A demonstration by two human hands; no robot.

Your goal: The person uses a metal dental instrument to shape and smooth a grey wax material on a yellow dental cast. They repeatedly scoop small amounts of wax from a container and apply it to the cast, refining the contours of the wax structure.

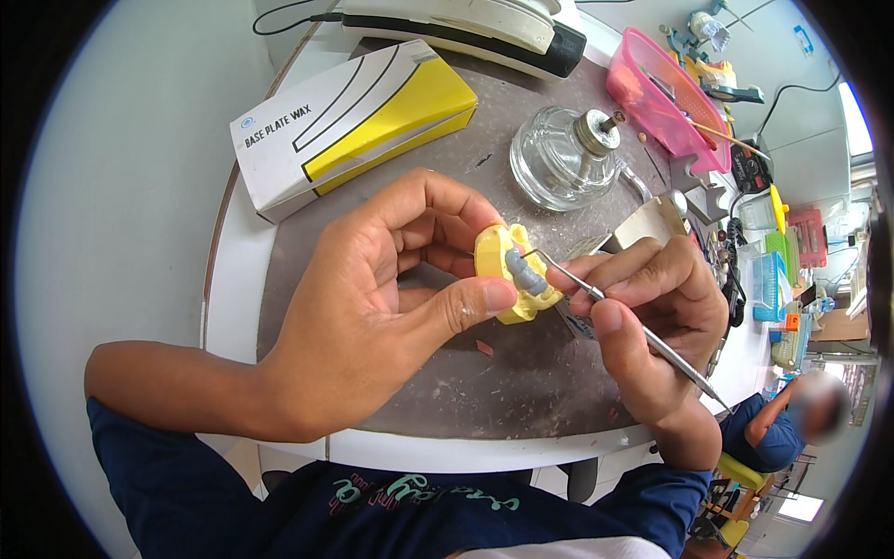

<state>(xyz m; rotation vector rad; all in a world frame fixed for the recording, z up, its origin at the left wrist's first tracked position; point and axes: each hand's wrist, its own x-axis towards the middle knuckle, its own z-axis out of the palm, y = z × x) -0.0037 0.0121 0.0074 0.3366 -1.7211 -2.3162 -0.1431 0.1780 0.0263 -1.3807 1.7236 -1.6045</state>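
Left hand: my left hand [382, 293] was grasping the yellow dental cast [490, 256], thumb on its near side and the index fingertip at its far end; the other fingers curled behind.
Right hand: my right hand [666, 312] was grasping the slim metal tool [670, 356] between thumb and fingers, like a pen, its pointed rear end slanting out toward me.
Yellow cast: it was up in my left hand, tilted, over the dark mat [400, 405], with the grey tooth-shaped piece [526, 272] seated along it.
Tool's bent tip: it was at the upper end of the grey piece; I could not tell whether it touched or sat just short.
Step in hand: I judged it to be fine shaping or checking of the grey piece with the hooked end.
Next move: to my mind it called for a firm left grip, a light right one, and small controlled strokes, since a slip could have gouged the grey surface.
Glass burner: the glass burner [549, 168] stood beyond my hands, no flame showing at its wick.
Mat: a small pink scrap [484, 347] lay below the cast.
Box: the white and yellow box [354, 126] lay beyond my left hand.
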